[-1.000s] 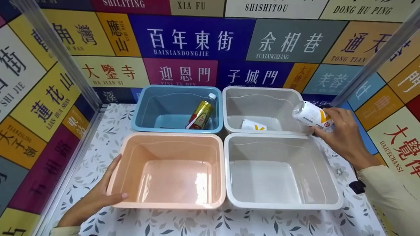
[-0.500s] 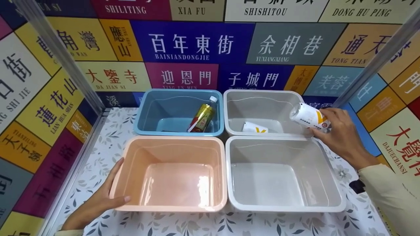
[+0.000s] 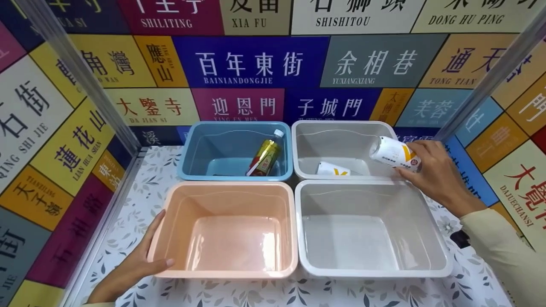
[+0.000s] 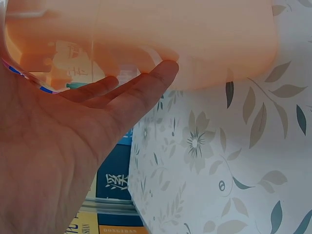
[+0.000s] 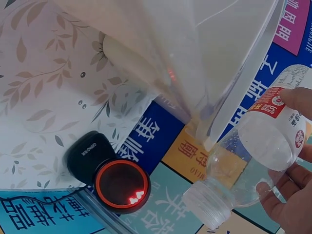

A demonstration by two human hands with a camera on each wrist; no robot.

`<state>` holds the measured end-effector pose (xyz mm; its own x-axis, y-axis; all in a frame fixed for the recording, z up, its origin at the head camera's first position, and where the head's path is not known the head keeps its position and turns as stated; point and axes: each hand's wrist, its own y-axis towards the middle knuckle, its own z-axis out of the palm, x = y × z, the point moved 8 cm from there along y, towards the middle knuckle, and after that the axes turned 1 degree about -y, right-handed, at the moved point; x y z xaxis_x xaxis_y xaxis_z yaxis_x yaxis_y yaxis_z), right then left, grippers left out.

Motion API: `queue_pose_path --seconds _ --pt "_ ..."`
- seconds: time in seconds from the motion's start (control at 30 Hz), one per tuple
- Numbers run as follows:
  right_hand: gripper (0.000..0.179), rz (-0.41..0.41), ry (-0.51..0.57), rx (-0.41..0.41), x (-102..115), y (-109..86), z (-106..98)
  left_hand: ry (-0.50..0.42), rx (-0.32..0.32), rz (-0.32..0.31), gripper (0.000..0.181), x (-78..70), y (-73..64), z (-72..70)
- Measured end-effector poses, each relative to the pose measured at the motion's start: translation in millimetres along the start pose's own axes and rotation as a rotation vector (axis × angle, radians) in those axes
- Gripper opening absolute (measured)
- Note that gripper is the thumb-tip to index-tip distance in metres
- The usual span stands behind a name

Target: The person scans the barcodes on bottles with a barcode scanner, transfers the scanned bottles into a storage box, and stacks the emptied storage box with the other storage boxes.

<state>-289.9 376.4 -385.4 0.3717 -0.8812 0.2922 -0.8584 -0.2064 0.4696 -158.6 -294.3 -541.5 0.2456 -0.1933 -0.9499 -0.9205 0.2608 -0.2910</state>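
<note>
My right hand point(image 3: 433, 177) grips a clear plastic bottle point(image 3: 392, 151) with a white and orange label, tilted over the right rim of the far light grey bin point(image 3: 341, 138). In the right wrist view its ribbed cap point(image 5: 207, 204) points down. A second white-labelled bottle point(image 3: 334, 169) lies in that bin, partly hidden by the near rim. My left hand point(image 3: 136, 260) holds the front left corner of the peach bin point(image 3: 230, 187), thumb over the rim. In the left wrist view the fingers point(image 4: 141, 92) lie along the bin's outer wall.
A blue bin point(image 3: 183, 149) at the far left holds a gold-labelled drink bottle point(image 3: 265, 157). A near light grey bin point(image 3: 367, 187) stands beside the peach one. A black device with an orange ring point(image 5: 122, 185) shows in the right wrist view. Sign-printed walls point(image 3: 251, 62) enclose the table.
My right hand has moved a little left with the bottle, farther over the far grey bin. The left hand keeps its place on the peach bin. The head view has shifted slightly.
</note>
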Motion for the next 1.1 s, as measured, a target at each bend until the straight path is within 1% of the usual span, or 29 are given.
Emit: queue_pose_path --seconds 0.2,0.4,0.7,1.03,1.1 --pt "0.066 -0.035 0.012 0.019 4.0 4.8 7.2 0.009 -0.006 -0.003 0.105 1.5 0.8 0.0" --pt "0.066 -0.048 -0.016 0.036 9.4 11.7 15.3 -0.003 -0.006 -0.014 0.104 1.1 0.6 -0.1" --pt "0.065 -0.041 -0.037 0.068 13.9 21.8 27.5 -0.009 -0.015 -0.046 0.104 3.4 0.6 -0.1" --pt "0.068 -0.049 -0.032 0.090 19.9 29.1 40.8 0.011 -0.018 -0.018 0.106 1.7 1.3 -0.4" --pt "0.068 -0.046 -0.036 0.095 21.2 30.2 43.9 0.006 -0.017 -0.026 0.105 2.4 0.8 -0.4"
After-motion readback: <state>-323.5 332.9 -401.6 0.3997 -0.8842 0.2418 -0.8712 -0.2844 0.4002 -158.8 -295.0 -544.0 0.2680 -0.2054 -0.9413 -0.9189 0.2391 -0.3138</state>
